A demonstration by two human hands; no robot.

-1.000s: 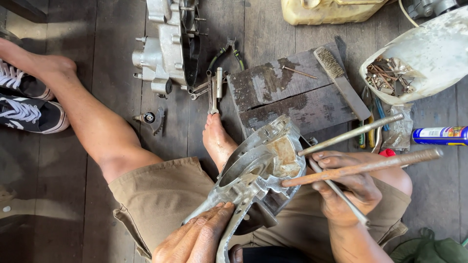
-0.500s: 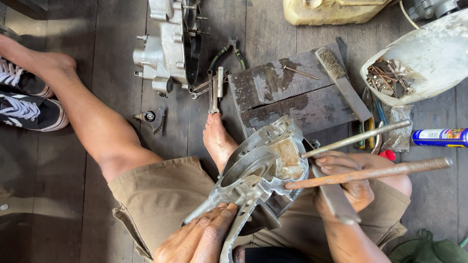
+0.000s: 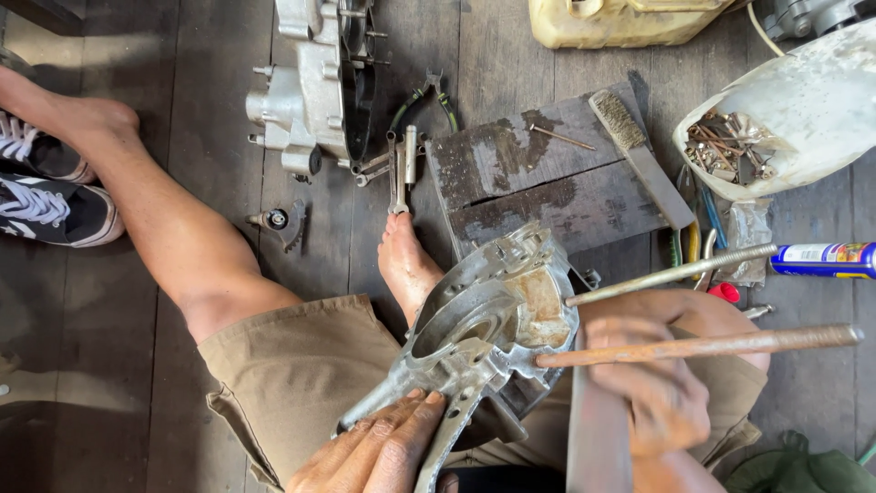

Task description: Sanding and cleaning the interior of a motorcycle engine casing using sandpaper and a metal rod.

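Observation:
A grey aluminium engine casing half (image 3: pixel 484 329) rests tilted on my lap, its rusty-stained inner face turned up. Two long rods stick out of it to the right: a grey one (image 3: pixel 671 272) and a rusty one (image 3: pixel 703 347). My left hand (image 3: pixel 379 452) lies flat against the casing's lower edge and steadies it. Just right of the casing and under the rusty rod, my right hand (image 3: pixel 652 388) is closed around a flat metal blade tool (image 3: pixel 598 429). The blade runs from the casing's right edge down toward me.
Another engine case (image 3: pixel 310 82) lies on the wooden floor at the top, with wrenches (image 3: pixel 401 164) and pliers (image 3: pixel 429 91) beside it. A stained wooden block (image 3: pixel 547 183) carries a wire brush (image 3: pixel 639 155). Right: a cut white container of bolts (image 3: pixel 785 128), a tube (image 3: pixel 826 260). Shoes (image 3: pixel 46 192) sit left.
My right hand has shifted the flat tool, which now stands steeper and closer to the camera along the casing's right edge. My left hand and the casing have barely moved.

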